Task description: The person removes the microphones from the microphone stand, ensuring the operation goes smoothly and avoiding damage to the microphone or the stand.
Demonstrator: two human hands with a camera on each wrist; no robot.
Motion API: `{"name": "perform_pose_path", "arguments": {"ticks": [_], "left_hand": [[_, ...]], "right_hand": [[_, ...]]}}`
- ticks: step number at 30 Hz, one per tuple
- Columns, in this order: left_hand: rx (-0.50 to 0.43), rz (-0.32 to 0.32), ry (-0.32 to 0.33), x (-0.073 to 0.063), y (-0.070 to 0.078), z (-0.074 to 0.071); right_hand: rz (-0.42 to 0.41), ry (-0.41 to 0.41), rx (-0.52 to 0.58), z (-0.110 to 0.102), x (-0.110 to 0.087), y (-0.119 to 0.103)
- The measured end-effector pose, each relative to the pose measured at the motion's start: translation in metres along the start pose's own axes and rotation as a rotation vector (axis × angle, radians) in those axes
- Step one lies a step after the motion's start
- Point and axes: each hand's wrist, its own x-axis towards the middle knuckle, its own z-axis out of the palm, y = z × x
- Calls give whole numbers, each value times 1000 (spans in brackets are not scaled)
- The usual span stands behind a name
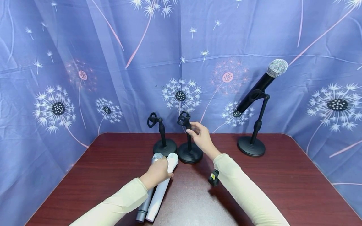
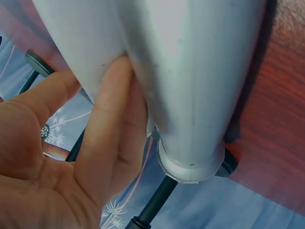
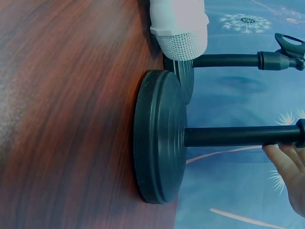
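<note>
A white microphone [image 1: 160,194] and a grey microphone [image 1: 145,207] lie side by side at a slant, heads toward the stands. My left hand [image 1: 157,171] grips the white one near its head, fingers reaching down between the two. In the left wrist view the thumb is on one side of the white microphone [image 2: 81,33], with the silver-grey microphone [image 2: 190,71] beside the fingers. My right hand [image 1: 202,138] pinches the upper pole of the middle microphone stand [image 1: 190,153] just below its empty clip. Its round base [image 3: 159,138] rests on the table.
Left of the held stand is another black stand [image 1: 165,147] with an empty clip. At the back right, a taller stand [image 1: 251,146] carries a black microphone [image 1: 261,83] tilted upward. A patterned blue curtain [image 1: 135,78] hangs behind the brown table [image 1: 118,163].
</note>
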Motion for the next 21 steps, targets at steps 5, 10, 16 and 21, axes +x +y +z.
{"name": "perform_pose_path", "arguments": {"ticks": [5,10,16,21], "left_hand": [[2,17,32,0,-1,0],[10,13,39,0,-2,-1],[28,20,38,0,-2,-4],[21,10,24,2,-3,-7]], "right_hand": [[-11,5,14,1,1,0],[-23,14,2,2,2,2],[-7,23,0,1,3,4],[-10,23,30,-3,0,-16]]}}
